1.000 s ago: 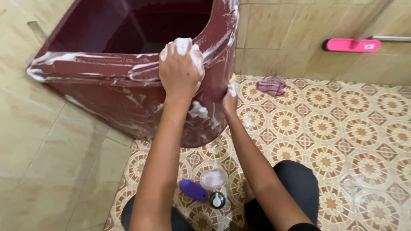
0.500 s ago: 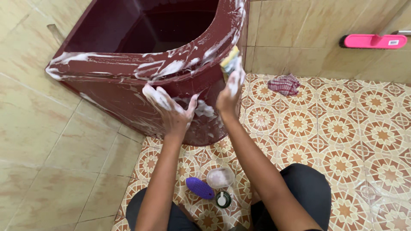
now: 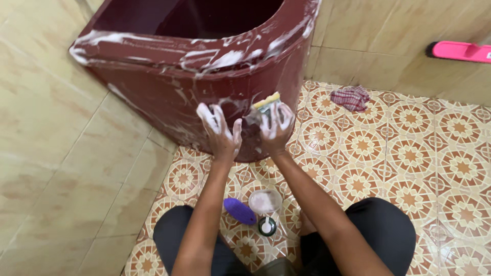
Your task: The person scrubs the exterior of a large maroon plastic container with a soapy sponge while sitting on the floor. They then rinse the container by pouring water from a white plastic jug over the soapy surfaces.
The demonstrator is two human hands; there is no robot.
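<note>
A dark red tub (image 3: 153,87) streaked with white foam stands in the corner. My right hand (image 3: 275,127), covered in suds, holds a yellow sponge (image 3: 267,104) against the tub's curved outer wall. My left hand (image 3: 221,134) is beside it, fingers spread and soapy, resting against or just off the same wall and holding nothing.
On the patterned floor tiles between my knees lie a purple brush (image 3: 239,211), a small clear bowl (image 3: 264,200) and a dark bottle cap (image 3: 266,225). A checked rag (image 3: 351,97) lies near the wall. A pink brush head (image 3: 459,51) leans at the right wall.
Both hands dropped from the tub's rim to its lower outer wall. The left hand let go of the rim and opened; the sponge moved down with the right hand.
</note>
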